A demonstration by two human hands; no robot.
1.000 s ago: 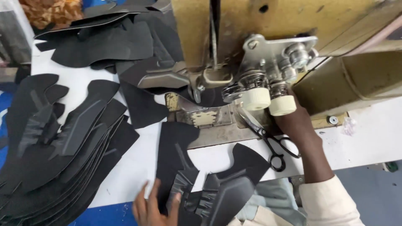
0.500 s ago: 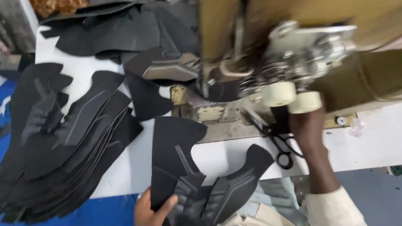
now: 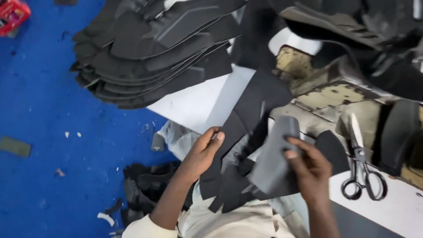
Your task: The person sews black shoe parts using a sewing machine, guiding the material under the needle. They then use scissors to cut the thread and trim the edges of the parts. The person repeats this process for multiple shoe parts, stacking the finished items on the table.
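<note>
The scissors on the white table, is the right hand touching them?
Apart. The head view shows the right hand gripping a grey cut piece, with bare table plainly visible between it and the scissors.

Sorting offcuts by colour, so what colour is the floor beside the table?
Bright blue floor, clearest in the head view.

The left hand reaches up from the lower middle, forearm bare, pale sleeve at the elbow, fingers curled with thumb pressed forward in a pinch. The right hand rises beside it, wrist bent, fingers folded inward and closed in a grip.
</note>
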